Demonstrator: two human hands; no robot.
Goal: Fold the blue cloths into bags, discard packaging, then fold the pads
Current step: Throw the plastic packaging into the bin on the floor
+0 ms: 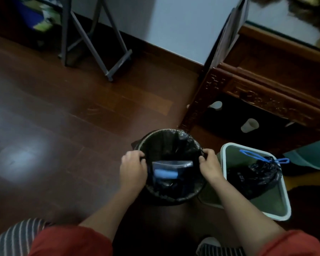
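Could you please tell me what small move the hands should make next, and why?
Probably draw the black liner edges together: the left hand and right hand pinch it at opposite rim sides, and the clear packaging already lies inside.

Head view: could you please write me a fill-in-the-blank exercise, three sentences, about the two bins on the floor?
1. The left grip and the right grip each pinch the black liner of the bin whose shape is ____.
2. Inside it lies a clear packet holding something ____ in colour.
3. The white-rimmed bin with the tied black bag stands on the person's ____ side.
Missing words: round, blue, right.
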